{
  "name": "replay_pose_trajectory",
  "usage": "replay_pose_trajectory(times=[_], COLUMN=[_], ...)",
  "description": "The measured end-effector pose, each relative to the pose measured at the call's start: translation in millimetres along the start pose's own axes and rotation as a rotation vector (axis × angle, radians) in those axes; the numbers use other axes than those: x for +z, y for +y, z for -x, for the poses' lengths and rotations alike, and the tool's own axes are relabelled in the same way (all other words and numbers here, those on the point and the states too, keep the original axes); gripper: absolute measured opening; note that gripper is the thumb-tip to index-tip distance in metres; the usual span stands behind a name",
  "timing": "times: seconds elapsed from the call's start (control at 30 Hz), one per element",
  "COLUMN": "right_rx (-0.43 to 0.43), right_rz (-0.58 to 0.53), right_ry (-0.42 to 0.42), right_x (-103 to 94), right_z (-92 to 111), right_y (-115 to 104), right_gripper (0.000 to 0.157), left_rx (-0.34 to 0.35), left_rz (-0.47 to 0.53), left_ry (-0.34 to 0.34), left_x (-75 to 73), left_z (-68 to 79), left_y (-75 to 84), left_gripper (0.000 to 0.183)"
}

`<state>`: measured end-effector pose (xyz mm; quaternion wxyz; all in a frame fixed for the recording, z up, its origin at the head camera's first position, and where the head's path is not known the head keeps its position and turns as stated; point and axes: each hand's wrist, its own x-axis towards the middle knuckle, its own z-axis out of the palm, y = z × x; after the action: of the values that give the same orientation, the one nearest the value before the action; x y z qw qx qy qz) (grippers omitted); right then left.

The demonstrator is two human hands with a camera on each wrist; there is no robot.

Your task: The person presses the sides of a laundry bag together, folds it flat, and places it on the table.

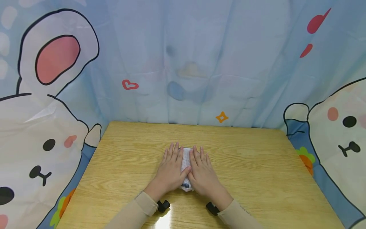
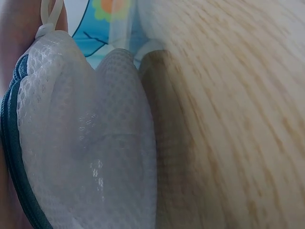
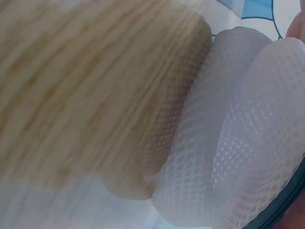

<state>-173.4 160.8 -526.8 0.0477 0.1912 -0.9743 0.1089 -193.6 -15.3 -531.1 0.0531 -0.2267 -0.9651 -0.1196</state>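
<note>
A white mesh laundry bag [image 1: 186, 156] lies on the wooden table, partly covered by both hands. The left hand [image 1: 171, 170] rests on its left side and the right hand [image 1: 202, 174] on its right, fingers straight and pointing away. The thumbs come together over the middle of the bag. From the left wrist, the mesh bag [image 2: 114, 148] looks puffed and folded, with a dark teal zipper [image 2: 12, 133] along its edge and a pale cord loop at the top. In the right wrist view, the bag [image 3: 200, 138] bulges above the tabletop.
The wooden table [image 1: 246, 159] stretches out on both sides of the hands. Behind it hangs a light blue curtain [image 1: 243, 63] printed with cartoon animals. A black wrist camera mount [image 1: 163, 206] sits under the left cuff, with another [image 1: 212, 208] by the right cuff.
</note>
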Motion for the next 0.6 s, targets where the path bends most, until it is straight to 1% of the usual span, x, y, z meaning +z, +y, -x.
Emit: replay_pose_trajectory(times=[0.23,0.6], right_rx=[0.009,0.01], right_rz=[-0.003,-0.011], right_ry=[-0.039,-0.069], right_x=[7.8,9.9], right_z=[-1.1,-1.3], right_y=[0.2,0.2], right_gripper=[0.066,0.066], left_rx=[-0.014,-0.008], left_rz=[0.015,0.014], left_ry=[-0.037,-0.031], left_x=[5.8,10.6], left_z=[1.9,3.5], left_y=[-1.8,-3.4], left_gripper=[0.08,0.081])
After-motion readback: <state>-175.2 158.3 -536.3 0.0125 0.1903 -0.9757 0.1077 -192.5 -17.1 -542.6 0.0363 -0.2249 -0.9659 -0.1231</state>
